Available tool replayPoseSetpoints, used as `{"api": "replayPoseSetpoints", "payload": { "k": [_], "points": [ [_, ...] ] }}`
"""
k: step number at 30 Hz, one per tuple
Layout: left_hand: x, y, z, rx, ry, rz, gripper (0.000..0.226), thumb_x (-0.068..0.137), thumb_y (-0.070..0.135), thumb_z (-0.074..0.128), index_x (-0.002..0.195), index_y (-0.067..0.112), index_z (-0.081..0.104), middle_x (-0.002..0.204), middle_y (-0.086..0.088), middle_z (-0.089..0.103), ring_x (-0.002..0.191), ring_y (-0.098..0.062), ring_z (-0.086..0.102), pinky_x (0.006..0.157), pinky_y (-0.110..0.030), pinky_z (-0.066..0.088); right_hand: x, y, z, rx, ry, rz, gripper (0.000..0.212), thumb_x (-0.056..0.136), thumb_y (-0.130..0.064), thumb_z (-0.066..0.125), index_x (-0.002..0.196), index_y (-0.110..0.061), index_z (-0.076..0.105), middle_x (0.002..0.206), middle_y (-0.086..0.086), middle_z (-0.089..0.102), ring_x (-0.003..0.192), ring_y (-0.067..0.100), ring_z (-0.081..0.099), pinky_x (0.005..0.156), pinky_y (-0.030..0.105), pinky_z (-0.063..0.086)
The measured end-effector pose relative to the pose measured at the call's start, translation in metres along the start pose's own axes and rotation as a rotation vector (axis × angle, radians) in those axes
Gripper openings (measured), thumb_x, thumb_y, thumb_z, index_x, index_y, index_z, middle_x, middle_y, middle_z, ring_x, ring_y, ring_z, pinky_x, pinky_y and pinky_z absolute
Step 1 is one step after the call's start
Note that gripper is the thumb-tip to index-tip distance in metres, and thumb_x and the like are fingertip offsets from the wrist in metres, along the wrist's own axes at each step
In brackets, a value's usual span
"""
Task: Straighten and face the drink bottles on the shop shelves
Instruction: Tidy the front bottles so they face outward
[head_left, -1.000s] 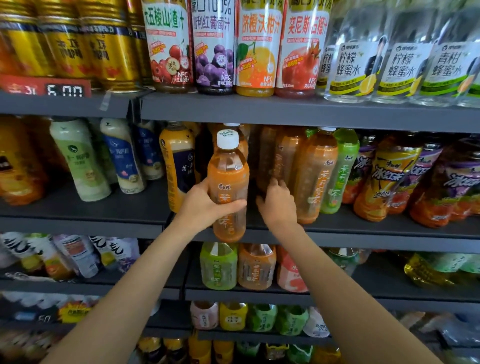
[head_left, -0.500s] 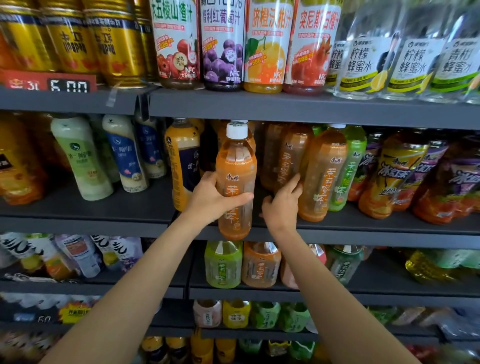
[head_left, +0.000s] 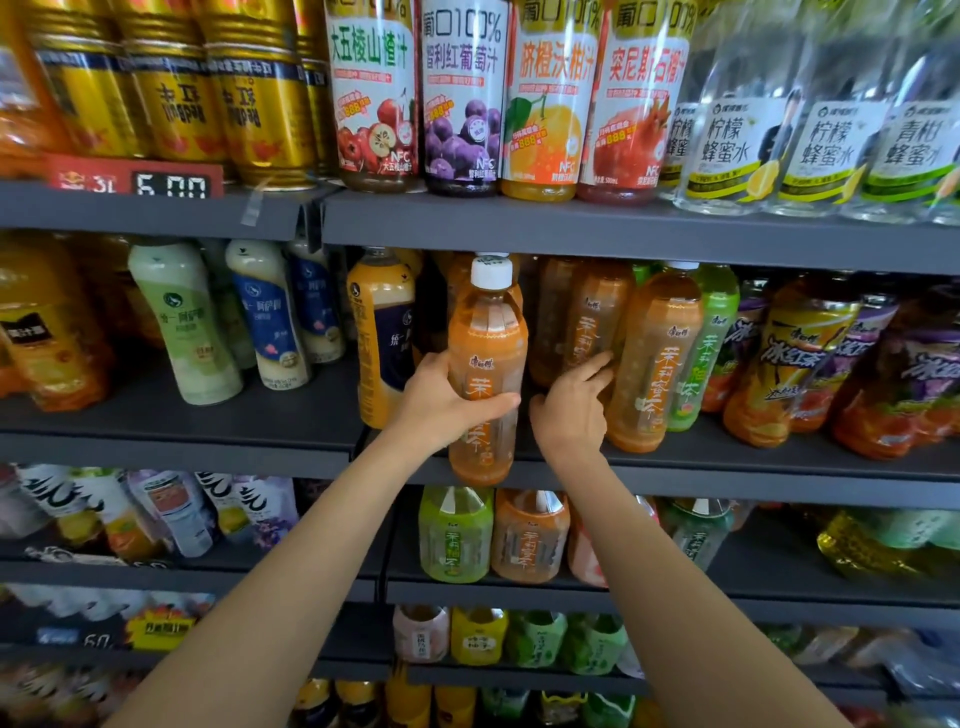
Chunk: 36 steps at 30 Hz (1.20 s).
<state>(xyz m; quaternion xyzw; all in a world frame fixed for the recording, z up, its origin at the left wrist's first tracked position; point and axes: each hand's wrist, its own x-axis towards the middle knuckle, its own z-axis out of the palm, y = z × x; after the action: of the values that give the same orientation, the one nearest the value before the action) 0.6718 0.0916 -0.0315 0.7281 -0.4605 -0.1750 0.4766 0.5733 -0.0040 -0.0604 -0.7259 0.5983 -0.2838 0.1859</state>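
Observation:
My left hand (head_left: 441, 402) grips an orange tea bottle (head_left: 485, 343) with a white cap, held upright in front of the middle shelf (head_left: 727, 467), its base below the shelf's front edge. My right hand (head_left: 571, 410) reaches into the shelf just right of it, fingers extended and touching a second orange tea bottle (head_left: 589, 322) standing further back. Another orange tea bottle (head_left: 654, 364) stands at the front to the right, leaning slightly. A green tea bottle (head_left: 714, 332) stands beside that one.
A dark-labelled orange bottle (head_left: 384, 332) stands left of my held bottle. Milk-tea bottles (head_left: 182, 322) lean at the left. Iced-tea bottles (head_left: 800, 358) crowd the right. Juice bottles (head_left: 462, 93) and gold cans (head_left: 171, 88) fill the upper shelf; lower shelves hold more drinks.
My left hand has kept its hold on the orange bottle, lifting it a little. My right hand's fingers opened and reached onto the rear orange bottle.

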Motion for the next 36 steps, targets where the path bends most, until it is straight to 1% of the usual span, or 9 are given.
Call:
{"api": "replayPoseSetpoints", "payload": {
  "k": [5, 10, 12, 20, 22, 26, 29, 33, 36],
  "points": [
    [0.000, 0.000, -0.001, 0.001, -0.015, -0.017, 0.069, 0.068, 0.039, 0.080, 0.127, 0.022, 0.048, 0.127, -0.001, 0.052, 0.116, -0.019, 0.051, 0.095, -0.035, 0.045, 0.011, -0.006, 0.003, 0.173, 0.103, 0.084, 0.088, 0.087, -0.018, 0.063, 0.147, 0.000, 0.001, 0.147, 0.024, 0.019, 0.110, 0.042, 0.055, 0.086, 0.046, 0.046],
    [0.001, 0.001, -0.006, 0.022, -0.056, -0.026, 0.071, 0.069, 0.040, 0.079, 0.130, 0.022, 0.046, 0.129, -0.002, 0.053, 0.118, -0.020, 0.051, 0.096, -0.037, 0.045, 0.012, -0.002, 0.001, 0.124, 0.097, 0.024, 0.057, 0.088, -0.020, 0.063, 0.131, 0.000, 0.032, 0.136, 0.022, 0.030, 0.103, 0.045, 0.056, 0.080, 0.045, 0.047],
    [0.002, 0.002, -0.006, 0.026, -0.073, -0.038, 0.072, 0.069, 0.040, 0.078, 0.131, 0.022, 0.046, 0.129, -0.002, 0.053, 0.118, -0.020, 0.051, 0.097, -0.038, 0.045, 0.015, -0.002, -0.001, 0.118, 0.065, 0.018, 0.052, 0.087, -0.024, 0.064, 0.125, 0.000, 0.037, 0.132, 0.021, 0.034, 0.103, 0.044, 0.056, 0.078, 0.043, 0.047],
    [0.001, 0.003, -0.010, 0.001, -0.105, -0.025, 0.065, 0.073, 0.035, 0.077, 0.128, 0.022, 0.047, 0.127, 0.000, 0.057, 0.116, -0.018, 0.052, 0.095, -0.034, 0.045, 0.023, 0.002, -0.001, 0.204, -0.019, -0.047, 0.058, 0.084, -0.025, 0.068, 0.127, -0.004, 0.035, 0.122, 0.021, 0.054, 0.105, 0.039, 0.059, 0.084, 0.048, 0.053],
    [0.001, 0.004, -0.010, -0.008, -0.108, -0.021, 0.063, 0.074, 0.033, 0.076, 0.127, 0.022, 0.047, 0.125, 0.001, 0.057, 0.115, -0.017, 0.053, 0.093, -0.031, 0.044, 0.023, 0.000, -0.001, 0.213, -0.067, -0.086, 0.059, 0.084, -0.026, 0.068, 0.129, -0.008, 0.034, 0.122, 0.019, 0.054, 0.101, 0.038, 0.060, 0.078, 0.051, 0.055],
    [0.001, 0.004, -0.010, -0.013, -0.109, -0.031, 0.065, 0.073, 0.034, 0.077, 0.129, 0.022, 0.046, 0.125, 0.001, 0.057, 0.116, -0.017, 0.053, 0.094, -0.033, 0.044, 0.027, 0.000, 0.004, 0.145, -0.147, -0.101, 0.057, 0.086, -0.030, 0.065, 0.131, -0.008, 0.038, 0.131, 0.017, 0.047, 0.112, 0.035, 0.054, 0.090, 0.046, 0.050],
    [0.001, 0.005, -0.010, -0.011, -0.110, -0.030, 0.063, 0.074, 0.033, 0.076, 0.129, 0.023, 0.046, 0.125, 0.002, 0.057, 0.116, -0.016, 0.052, 0.091, -0.029, 0.042, 0.036, 0.004, 0.005, 0.200, -0.182, -0.088, 0.071, 0.082, -0.032, 0.070, 0.135, -0.006, 0.031, 0.140, 0.015, 0.041, 0.122, 0.033, 0.048, 0.097, 0.044, 0.044],
    [0.001, 0.005, -0.011, -0.019, -0.116, -0.028, 0.063, 0.075, 0.032, 0.075, 0.130, 0.023, 0.045, 0.126, 0.001, 0.056, 0.116, -0.016, 0.051, 0.091, -0.029, 0.041, 0.051, 0.009, -0.001, 0.324, -0.239, -0.034, 0.104, 0.072, -0.033, 0.078, 0.147, -0.018, 0.008, 0.146, 0.009, 0.037, 0.134, 0.031, 0.037, 0.108, 0.048, 0.035],
    [0.002, 0.004, -0.010, -0.020, -0.109, -0.031, 0.063, 0.075, 0.033, 0.075, 0.130, 0.023, 0.045, 0.125, 0.003, 0.056, 0.113, -0.013, 0.051, 0.089, -0.028, 0.041, 0.053, 0.013, -0.001, 0.381, -0.228, -0.051, 0.099, 0.071, -0.029, 0.080, 0.147, -0.020, 0.016, 0.147, 0.006, 0.038, 0.136, 0.028, 0.035, 0.110, 0.046, 0.033]
  ]
}}
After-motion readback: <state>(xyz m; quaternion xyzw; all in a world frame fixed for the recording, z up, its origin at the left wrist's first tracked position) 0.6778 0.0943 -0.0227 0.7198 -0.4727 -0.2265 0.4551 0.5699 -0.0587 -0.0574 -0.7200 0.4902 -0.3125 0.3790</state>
